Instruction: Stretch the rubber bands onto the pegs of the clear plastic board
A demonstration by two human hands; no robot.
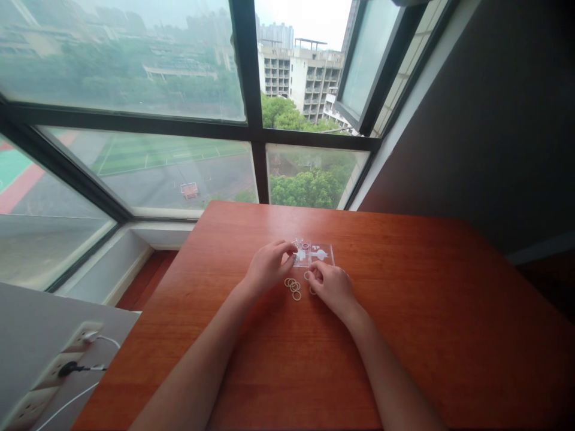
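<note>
Toward the wood-grained desk's (413, 311) far edge, our left hand (269, 263) meets a clear plastic case (327, 260). Our right hand (331, 284) curls beside pale, round rings (293, 287); we cannot tell either grip.

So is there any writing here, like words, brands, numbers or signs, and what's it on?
None that can be read.
Clear plastic case: whitish shapes, too small to tell whether any is lettering.
Wall sockets: no legible label.
Distant buildings: too small to make out any sign.
Sports pitch: pale lines, no readable text.
</note>
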